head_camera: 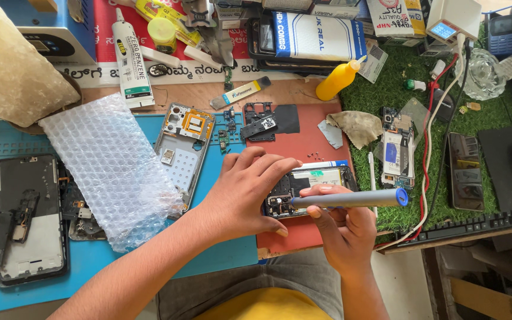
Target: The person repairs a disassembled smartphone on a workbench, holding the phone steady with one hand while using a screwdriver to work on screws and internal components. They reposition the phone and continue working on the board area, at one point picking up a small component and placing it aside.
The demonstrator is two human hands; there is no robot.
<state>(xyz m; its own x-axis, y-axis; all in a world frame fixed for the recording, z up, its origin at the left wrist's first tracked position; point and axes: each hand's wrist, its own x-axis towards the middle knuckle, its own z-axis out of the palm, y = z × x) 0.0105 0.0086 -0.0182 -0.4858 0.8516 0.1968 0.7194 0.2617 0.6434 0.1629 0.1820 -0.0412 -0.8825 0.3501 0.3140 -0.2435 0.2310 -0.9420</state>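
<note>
Opened phone [315, 181], back cover off, dark circuit board and a pale battery exposed: we list it on the red mat [315, 127] at centre, lying flat, partly hidden under both hands.

Going left to right, we record:

- Black phone frame [28, 219], at nine o'clock from the opened phone, flat on the blue work mat [220, 258], glossy border, grey inner plate.
- Sheet of bubble wrap [111, 169], clear and dimpled, crumpled at its lower end, overlapping the blue work mat and covering part of a dark module beside the frame.
- White glue tube [130, 59], at eleven o'clock, long and narrow.
- Silver mid-frame [184, 145], rectangular, with an orange-copper panel at its top, just beside the bubble wrap.
- Left hand [244, 192], fingers curled over the left end of the opened phone, pressing it down on the mat.
- Right hand [339, 228], closed around the grey screwdriver [351, 198], a smooth cylinder with a blue cap, held level across the opened phone.
- Yellow squeeze bottle [338, 80], at one o'clock, lying tilted.
- Crumpled beige cloth [360, 125], on the edge of the green turf mat [398, 71].
- Second stripped phone [398, 148], at three o'clock, board showing.
- Red cable [426, 148] and white cable, running down the turf.
- Black keyboard [469, 224], at four o'clock, well apart.
</note>
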